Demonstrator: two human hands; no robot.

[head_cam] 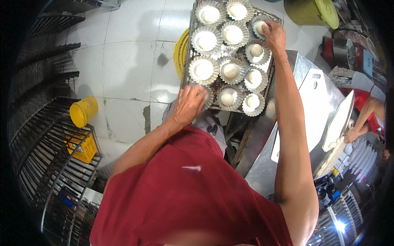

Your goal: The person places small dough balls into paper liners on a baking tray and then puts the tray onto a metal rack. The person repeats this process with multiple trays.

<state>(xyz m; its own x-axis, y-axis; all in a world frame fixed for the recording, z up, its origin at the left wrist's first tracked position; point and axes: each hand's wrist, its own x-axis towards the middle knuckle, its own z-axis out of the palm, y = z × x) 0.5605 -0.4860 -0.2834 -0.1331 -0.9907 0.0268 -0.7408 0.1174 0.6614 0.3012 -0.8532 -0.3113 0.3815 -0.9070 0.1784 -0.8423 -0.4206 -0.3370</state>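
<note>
A dark baking tray in front of me holds several fluted metal moulds, each with a pale dough ball in it. My right hand reaches to the far right mould, its thumb and fingers closed around the dough ball there. At the near left corner my left hand bends over another fluted mould. Its fingertips are at that mould's dough, partly hidden, so I cannot tell whether they grip it or only press it. White flour-like powder lies between some moulds.
To the right stands a steel table with white boards. A co-worker's hand touches a dough strip there. Metal racks, a yellow bucket and a yellow crate stand left. A lidded yellow bin is far right.
</note>
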